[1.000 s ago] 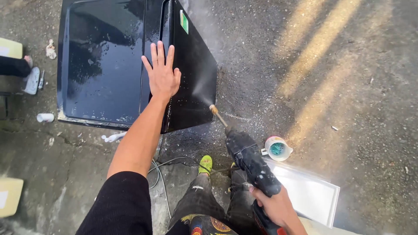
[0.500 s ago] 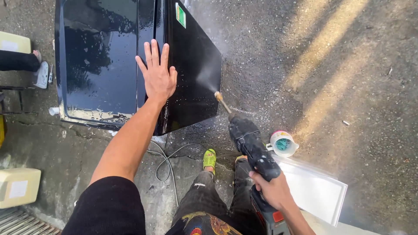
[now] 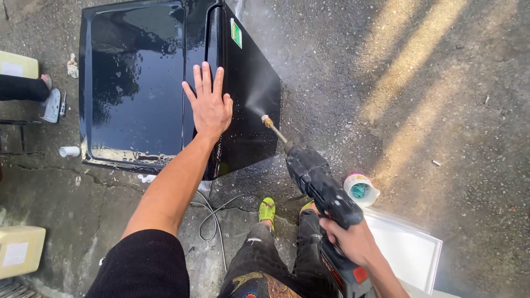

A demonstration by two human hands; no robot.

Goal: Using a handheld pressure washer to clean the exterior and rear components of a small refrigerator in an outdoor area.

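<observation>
White tray (image 3: 406, 251), small tub (image 3: 361, 189), loose cable (image 3: 212, 215), yellowish box (image 3: 19, 251) on wet concrete (image 3: 414, 110).

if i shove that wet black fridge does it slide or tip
The glossy black box-shaped fridge is wet, so the left hand pressing flat on it could slip. It looks bulky, probably heavy, likelier to resist on the rough concrete ground than slide. Tall and upright, it might tip.
</observation>
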